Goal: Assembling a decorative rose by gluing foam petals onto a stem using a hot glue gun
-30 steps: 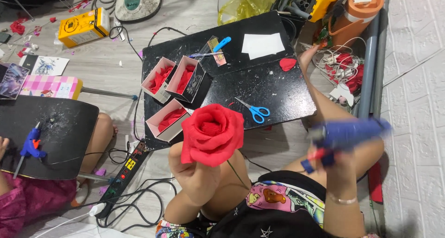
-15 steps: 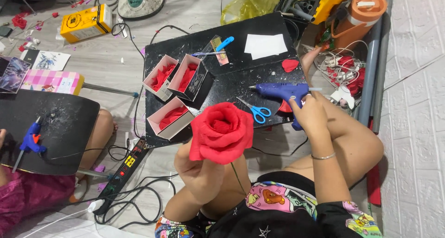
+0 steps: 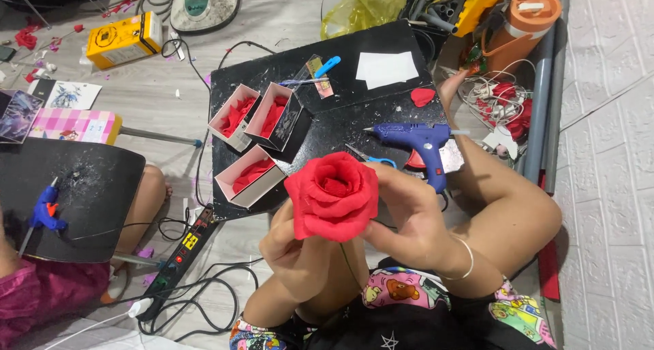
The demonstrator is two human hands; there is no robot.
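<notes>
Holding up a red fabric rose [image 3: 334,195] in front of the chest, above the near edge of the black counter [image 3: 272,67]. Left grip [image 3: 289,244] curled shut under the bloom, fingers wrapped round the base where the thin stem [image 3: 347,261] drops away. Right grip [image 3: 409,220] now on the flower too, fingers [image 3: 390,180] pressed against the right side of the outer petals, thumb hidden behind them.

Differs from 1 second ago: then the right grip held the blue glue gun [image 3: 419,140] up beside the knee, and only the left carried the rose. Half a second ago, laying the gun down on the counter. Now lies there alone, nozzle pointing left, handle toward the body, just beside the blue-handled scissors [image 3: 375,159]. Means no gluing at this instant, by the look of it: 2 grips on 1 flower, shaping or pressing the petals rather than adding glue. Rose itself hardly shifted, only turned a little more open toward the camera.

Further back on the counter: 3 small white boxes [image 3: 251,176] lined with red pieces, a white paper sheet [image 3: 386,69], a loose red petal [image 3: 422,96]. On the floor to the left, a power strip [image 3: 180,255] with trailing cables, and another person's dark board [image 3: 88,186] with a second blue glue gun [image 3: 44,210] resting on it.
</notes>
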